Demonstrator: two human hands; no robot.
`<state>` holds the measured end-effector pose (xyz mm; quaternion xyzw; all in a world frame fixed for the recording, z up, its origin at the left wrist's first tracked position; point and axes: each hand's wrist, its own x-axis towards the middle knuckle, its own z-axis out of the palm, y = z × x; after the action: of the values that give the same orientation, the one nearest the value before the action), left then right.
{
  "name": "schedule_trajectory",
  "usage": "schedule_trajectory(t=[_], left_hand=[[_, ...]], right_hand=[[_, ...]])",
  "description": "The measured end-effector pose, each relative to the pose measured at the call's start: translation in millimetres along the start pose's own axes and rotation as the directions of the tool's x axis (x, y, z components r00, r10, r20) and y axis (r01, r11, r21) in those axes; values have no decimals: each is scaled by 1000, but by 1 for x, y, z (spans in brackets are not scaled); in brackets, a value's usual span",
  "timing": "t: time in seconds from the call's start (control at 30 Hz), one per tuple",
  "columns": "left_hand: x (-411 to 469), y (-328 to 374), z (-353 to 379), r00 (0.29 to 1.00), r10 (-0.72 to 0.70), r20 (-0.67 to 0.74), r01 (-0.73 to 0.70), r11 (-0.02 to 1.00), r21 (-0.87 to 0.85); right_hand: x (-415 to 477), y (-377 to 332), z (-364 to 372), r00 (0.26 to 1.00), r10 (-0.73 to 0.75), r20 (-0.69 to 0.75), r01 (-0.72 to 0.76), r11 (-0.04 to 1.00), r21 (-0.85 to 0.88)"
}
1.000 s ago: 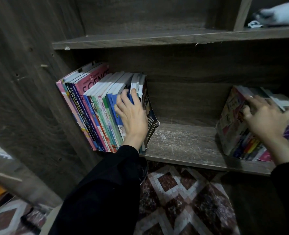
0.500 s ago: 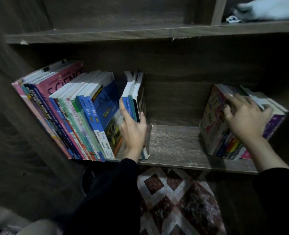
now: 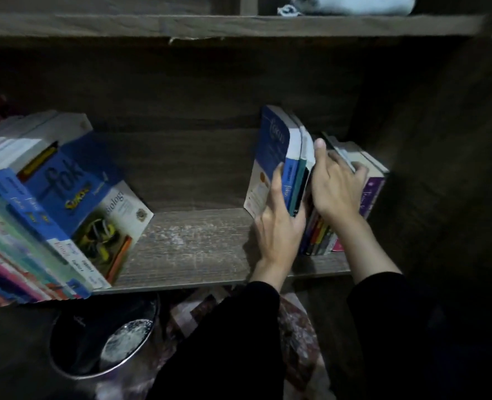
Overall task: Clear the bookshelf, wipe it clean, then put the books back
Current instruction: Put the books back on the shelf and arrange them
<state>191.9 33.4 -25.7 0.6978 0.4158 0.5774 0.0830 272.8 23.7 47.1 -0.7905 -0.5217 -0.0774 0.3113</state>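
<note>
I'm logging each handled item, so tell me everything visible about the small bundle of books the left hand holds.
The bundle is about three paperbacks standing nearly upright on the wooden shelf, right of its bare middle. The outer cover is blue above, white below; the spines show blue, teal and dark. The left hand grips its lower part, fingers on the cover. Its right side meets the right-hand stack, where the right hand rests.

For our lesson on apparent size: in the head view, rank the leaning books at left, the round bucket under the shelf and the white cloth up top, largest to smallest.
1. Leaning books: largest, though cropped by the frame.
2. Round bucket: nearer the camera, so flattered.
3. White cloth: smallest; the top edge cuts it off.
</note>
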Motion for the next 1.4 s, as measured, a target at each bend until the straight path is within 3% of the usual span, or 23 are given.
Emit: schedule_trajectory(t=[0.07, 0.13, 0.17, 0.23, 0.3, 0.37, 0.47, 0.5, 0.57, 0.63, 0.7, 0.73, 0.83, 0.9, 1.03, 1.13, 1.23, 1.3, 1.33, 1.4], left_hand=[[-7, -11, -3, 979, -113, 169, 130, 987, -91], [-12, -25, -6, 861, -221, 458, 366, 894, -257], [-12, -31, -5, 809, -243, 535, 465, 822, -329], [4, -38, 2, 733, -312, 605, 641, 613, -461], [33, -46, 16, 672, -381, 635, 728, 497, -472], [56, -53, 30, 614, -395, 684, 768, 501, -399], [59, -76, 59, 569, -391, 723, 777, 543, -318], [58, -97, 82, 580, -385, 718, 771, 543, -331], [64, -80, 68, 587, -400, 703, 771, 541, -336], [71, -68, 58, 599, -415, 685, 779, 499, -379], [69, -55, 39, 554, -426, 715, 800, 511, -316], [66, -57, 31, 510, -405, 759, 815, 509, -277], [53, -80, 20, 280, -462, 841, 892, 449, -50], [46, -97, 19, 198, -488, 850, 898, 437, 42], [49, -95, 25, 243, -540, 806, 898, 438, 23], [57, -61, 21, 409, -511, 756, 886, 419, -196], [55, -14, -2, 568, -459, 683, 816, 419, -397], [43, -4, -20, 643, -384, 662, 730, 567, -381], [37, -3, -27, 647, -332, 687, 693, 633, -345], [27, -4, -36, 678, -309, 667, 620, 729, -291]], right_hand=[[-1, 0, -2, 999, 43, 22, -45, 994, 97], [-3, -2, -4, 997, 72, 42, -78, 986, 150], [-4, -3, -6, 996, 76, 44, -83, 982, 172], [-6, -4, -11, 996, 77, 51, -87, 971, 224], [-5, -6, -17, 988, 119, 93, -144, 928, 343], [-1, -4, -23, 973, 167, 158, -225, 835, 503], [4, -3, -34, 984, 134, 114, -176, 691, 702], [6, -7, -39, 992, 105, 71, -124, 705, 699], [12, -19, -50, 999, -42, -2, 38, 878, 477], [19, -32, -56, 968, -197, 155, 178, 976, 127], [23, -39, -59, 921, -137, 366, 155, 988, -21], [23, -38, -59, 906, -95, 413, 107, 994, -7], [19, -34, -59, 917, -81, 390, 57, 996, 73], [18, -34, -57, 921, -73, 382, 47, 996, 76], [15, -40, -60, 933, -39, 357, 38, 999, 8], [10, -50, -61, 954, -37, 298, 83, 986, -144], [1, -63, -50, 978, -145, 152, 195, 895, -401], [-14, -69, -35, 959, -279, 51, 268, 830, -490], [-24, -70, -27, 940, -341, 27, 306, 802, -514], [-43, -65, -9, 917, -392, 69, 360, 744, -562]])
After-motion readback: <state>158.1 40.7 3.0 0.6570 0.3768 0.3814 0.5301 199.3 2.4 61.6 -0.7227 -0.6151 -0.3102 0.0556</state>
